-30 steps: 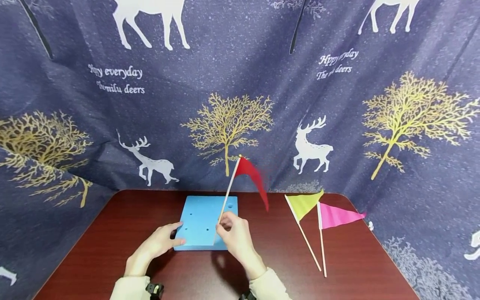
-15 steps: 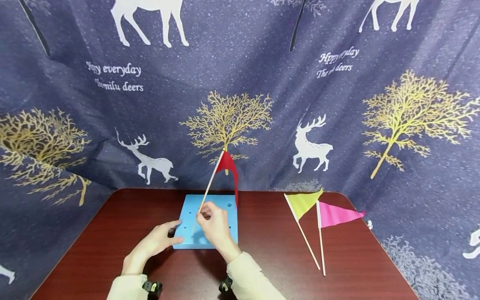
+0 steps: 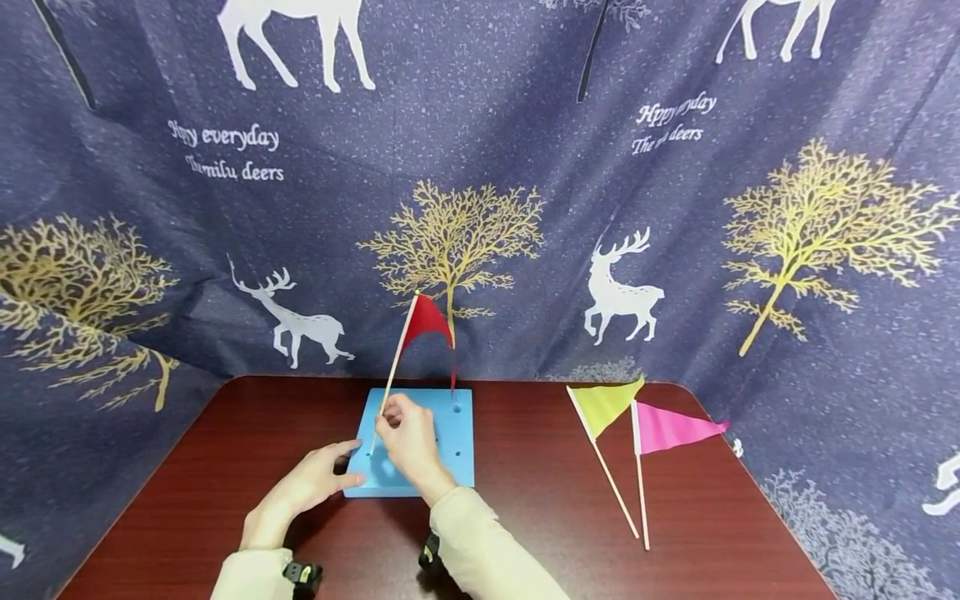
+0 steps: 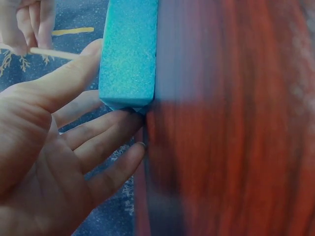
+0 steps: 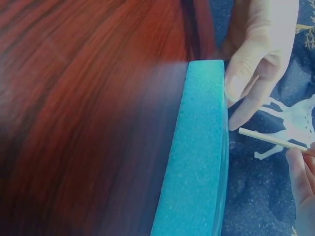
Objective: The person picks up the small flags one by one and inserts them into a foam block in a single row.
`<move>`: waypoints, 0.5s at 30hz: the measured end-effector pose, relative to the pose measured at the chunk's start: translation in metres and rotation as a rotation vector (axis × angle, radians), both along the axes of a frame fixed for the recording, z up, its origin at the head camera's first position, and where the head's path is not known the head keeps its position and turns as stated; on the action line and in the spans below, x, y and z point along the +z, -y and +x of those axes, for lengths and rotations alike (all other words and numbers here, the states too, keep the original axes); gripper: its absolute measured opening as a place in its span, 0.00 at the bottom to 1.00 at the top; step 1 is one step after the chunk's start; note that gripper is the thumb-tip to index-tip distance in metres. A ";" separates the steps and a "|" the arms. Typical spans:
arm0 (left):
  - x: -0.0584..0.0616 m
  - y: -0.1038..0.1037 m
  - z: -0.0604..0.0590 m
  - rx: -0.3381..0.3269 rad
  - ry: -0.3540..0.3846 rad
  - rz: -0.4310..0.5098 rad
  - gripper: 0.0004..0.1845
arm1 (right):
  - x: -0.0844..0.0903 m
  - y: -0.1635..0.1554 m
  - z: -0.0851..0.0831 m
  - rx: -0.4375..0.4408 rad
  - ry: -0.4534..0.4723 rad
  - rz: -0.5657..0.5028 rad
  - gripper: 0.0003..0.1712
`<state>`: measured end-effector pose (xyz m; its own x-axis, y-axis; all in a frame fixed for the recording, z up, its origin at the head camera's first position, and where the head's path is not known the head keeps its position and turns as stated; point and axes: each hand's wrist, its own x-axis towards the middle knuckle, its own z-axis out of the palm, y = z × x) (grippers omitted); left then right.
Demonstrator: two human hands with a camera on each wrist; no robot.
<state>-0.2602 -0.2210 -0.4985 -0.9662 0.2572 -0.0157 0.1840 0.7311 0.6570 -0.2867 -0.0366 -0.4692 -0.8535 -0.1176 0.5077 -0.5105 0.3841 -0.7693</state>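
My right hand [image 3: 411, 440] pinches the thin wooden stick of a red pennant flag [image 3: 426, 322] over a light blue foam block [image 3: 442, 468]. The stick leans to the right, and its lower tip is just above the block's left part, near a small hole [image 3: 368, 454]; the right wrist view shows a gap under the stick's tip [image 5: 241, 131]. At the block's left edge, my left hand [image 3: 306, 485] rests with its thumb on top and its fairly straight fingers [image 4: 101, 142] against the side. The right hand hides part of the top.
On the table's right side lie a yellow-green pennant flag [image 3: 606, 407] and a pink pennant flag [image 3: 673, 428], their sticks pointing toward the front. More holes show in the block, including a larger hole [image 3: 457, 408]. A dark patterned cloth [image 3: 495, 125] hangs behind the reddish-brown table [image 3: 540, 500].
My right hand has carried the red flag leftward across the block, from near its middle to its left part. The left hand stays at the block's left edge.
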 end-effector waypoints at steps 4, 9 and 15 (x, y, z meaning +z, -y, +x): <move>0.000 0.000 -0.001 0.003 0.003 -0.006 0.37 | 0.000 0.006 -0.002 0.001 -0.001 0.036 0.05; 0.001 0.000 0.000 -0.003 0.012 0.007 0.38 | 0.002 0.011 -0.002 0.007 0.016 0.112 0.05; 0.004 0.000 0.001 -0.017 0.020 0.019 0.39 | 0.001 0.013 -0.001 0.010 0.052 0.164 0.07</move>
